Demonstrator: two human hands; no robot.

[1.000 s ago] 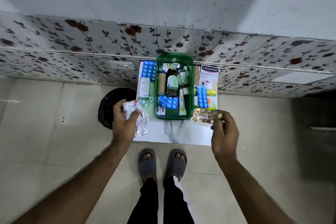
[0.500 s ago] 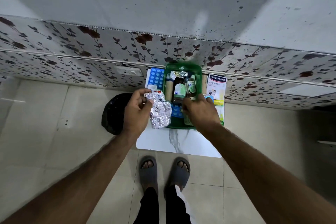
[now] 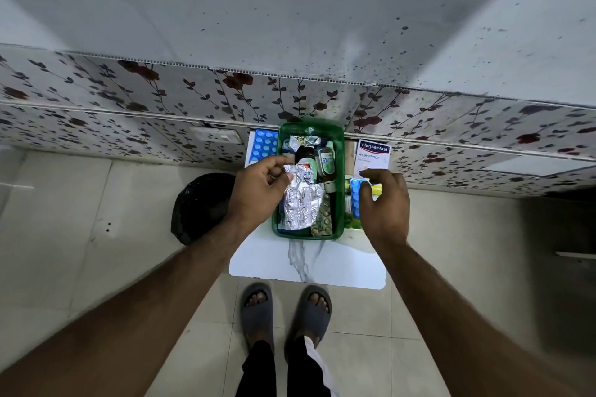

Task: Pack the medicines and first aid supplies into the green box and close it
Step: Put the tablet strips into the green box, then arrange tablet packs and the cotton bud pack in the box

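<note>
The green box (image 3: pixel 339 203) stands open on a small white marbled table (image 3: pixel 322 264) against the wall. Bottles (image 3: pixel 325 161), foil strips and a beige pill strip (image 3: pixel 322 222) lie inside. My left hand (image 3: pixel 258 193) holds silver foil blister strips (image 3: pixel 301 203) over the box's left half. My right hand (image 3: pixel 383 203) sits right of the box, fingers closing around a blue blister pack (image 3: pixel 355 193). A Hansaplast plaster box (image 3: pixel 373 156) lies behind that hand. Another blue blister pack (image 3: pixel 264 147) lies left of the box.
A black bin (image 3: pixel 201 206) stands on the floor left of the table. The flowered wall panel (image 3: pixel 161 113) runs right behind the table. My feet in grey sandals (image 3: pixel 287 309) stand on floor tiles below the table edge.
My left hand carried the silver strips from the table's left side over the box. My right hand left the beige pill strip in the box and moved right onto the blue blister pack.
</note>
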